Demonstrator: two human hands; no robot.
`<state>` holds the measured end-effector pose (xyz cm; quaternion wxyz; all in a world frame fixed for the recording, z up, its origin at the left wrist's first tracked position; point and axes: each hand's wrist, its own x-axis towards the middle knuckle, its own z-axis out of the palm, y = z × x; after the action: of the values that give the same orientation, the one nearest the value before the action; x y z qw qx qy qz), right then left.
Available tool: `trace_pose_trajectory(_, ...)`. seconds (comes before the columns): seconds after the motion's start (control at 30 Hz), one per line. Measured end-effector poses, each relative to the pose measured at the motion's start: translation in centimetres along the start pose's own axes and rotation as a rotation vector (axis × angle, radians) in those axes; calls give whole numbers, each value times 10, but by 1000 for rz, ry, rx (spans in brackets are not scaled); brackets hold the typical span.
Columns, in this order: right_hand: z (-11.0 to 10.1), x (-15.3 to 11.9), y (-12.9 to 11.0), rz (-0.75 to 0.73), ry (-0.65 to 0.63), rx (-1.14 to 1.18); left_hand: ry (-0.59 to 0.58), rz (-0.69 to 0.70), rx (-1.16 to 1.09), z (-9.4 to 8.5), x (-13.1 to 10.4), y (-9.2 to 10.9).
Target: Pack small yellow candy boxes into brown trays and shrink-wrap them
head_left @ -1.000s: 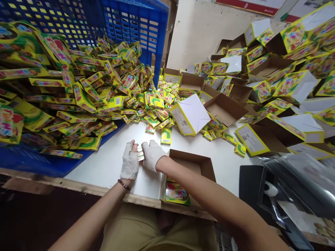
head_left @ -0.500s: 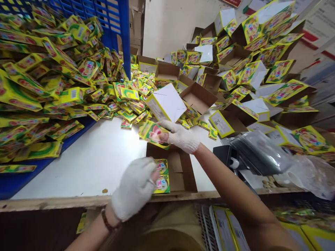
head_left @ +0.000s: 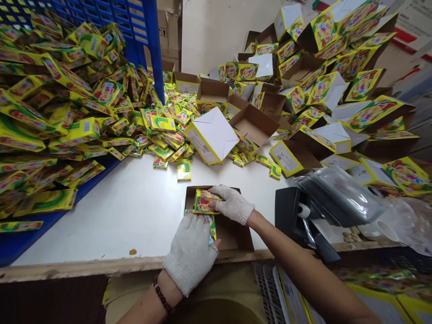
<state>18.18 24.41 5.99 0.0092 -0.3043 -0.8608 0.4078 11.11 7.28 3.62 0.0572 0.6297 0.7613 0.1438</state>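
Note:
An open brown-lined carton (head_left: 238, 238) lies on the white table at its front edge. Small yellow-green printed boxes (head_left: 212, 228) fill part of its left side. My left hand (head_left: 191, 253), in a white knitted glove, rests over them with its fingers stretched out flat, hiding some. In my right hand (head_left: 233, 204), gloved with bare fingertips, is a small printed box (head_left: 202, 201) with a red and green face, gripped at its right end over the far left corner of the carton. Whether more than one box is in that grip, I cannot tell.
A blue crate (head_left: 153, 54) at left spills a heap of small boxes (head_left: 111, 92) onto the table. Empty display cartons (head_left: 254, 123) are piled at the back and right. A black tape dispenser (head_left: 286, 211) and clear plastic bags (head_left: 340, 193) sit at right.
My right hand has brought its box down and nearer, into the carton. My left hand has shifted right and flattened onto the boxes there. One small box now lies apart near the heap.

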Motion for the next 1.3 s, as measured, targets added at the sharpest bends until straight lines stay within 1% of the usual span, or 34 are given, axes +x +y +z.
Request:
trace_pose_trajectory(0.1,-1,6,3,71,-115,92,39,5,-36,6,-2,0)
trace_pose_trajectory(0.17,-5,11,3,107,-162,62,48,10,-58,7,-2,-1)
trace_pose_trajectory(0.3,-16,14,-9,136,-255,-85,26,-1,-77,3,-2,-1)
trace_pose_trajectory(0.37,-18,12,-20,148,-286,-221,4,-6,-90,0,-1,-1)
trace_pose_trajectory(0.47,-17,14,-33,176,-299,-453,-29,-8,-93,-2,-1,0)
trace_pose_trajectory(0.57,-13,30,-38,174,-343,-519,-46,-5,-71,-1,-2,0)
trace_pose_trajectory(0.7,-9,55,-28,139,-458,-470,-8,-13,-69,2,-2,-1)
trace_pose_trajectory(0.73,-8,56,-24,137,-455,-435,-4,-16,-72,3,-3,-1)
trace_pose_trajectory(0.77,-6,54,-18,133,-420,-387,-4,-17,-75,4,-3,-1)
trace_pose_trajectory(0.8,-4,50,-12,132,-359,-326,-4,-17,-78,4,-3,-1)
trace_pose_trajectory(0.93,10,19,11,167,-35,-72,31,-27,-97,7,-5,-1)
trace_pose_trajectory(1.03,22,9,14,230,99,-8,49,-21,-98,9,-6,-1)
trace_pose_trajectory(1.1,29,13,9,308,150,-36,35,-16,-86,8,-5,-2)
trace_pose_trajectory(1.17,34,20,0,379,166,-76,17,-16,-72,6,-4,-2)
trace_pose_trajectory(1.23,36,22,-7,403,144,-97,20,-19,-70,3,-2,-1)
trace_pose_trajectory(1.3,36,16,-13,400,111,-108,45,-22,-97,1,-3,-1)
